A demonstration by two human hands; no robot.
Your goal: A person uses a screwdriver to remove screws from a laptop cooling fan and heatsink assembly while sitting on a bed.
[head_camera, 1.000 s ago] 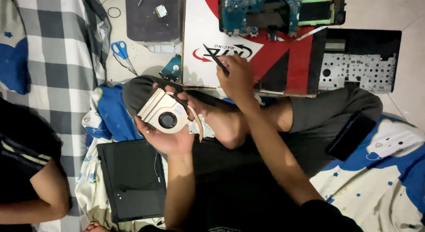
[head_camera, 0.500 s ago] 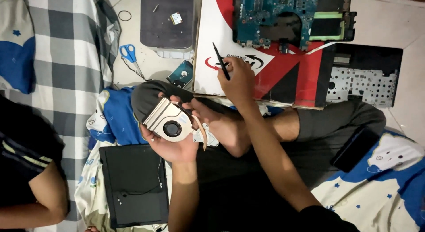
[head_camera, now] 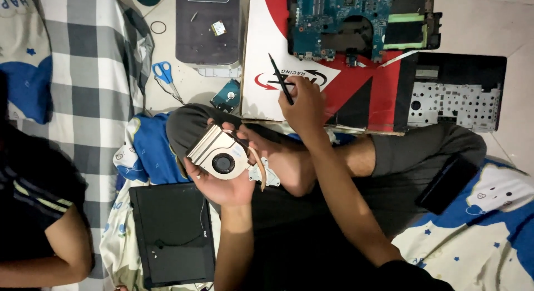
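left hand point(head_camera: 222, 182) cradles the laptop cooling fan point(head_camera: 221, 155) above the lap — grip closed round it; right hand point(head_camera: 303, 105) pinches a black screwdriver point(head_camera: 281, 78) over the red-and-white board point(head_camera: 356, 91).

Left hand point(head_camera: 222, 182) cradles cooling fan point(head_camera: 221, 155) with copper heatpipe point(head_camera: 260, 167), palm up. Right hand point(head_camera: 303, 102) pinches black screwdriver point(head_camera: 281, 78) over red-white box point(head_camera: 334, 80). Motherboard point(head_camera: 345, 18) on box, keyboard frame point(head_camera: 456, 99) beside, scissors point(head_camera: 165, 77) further left.
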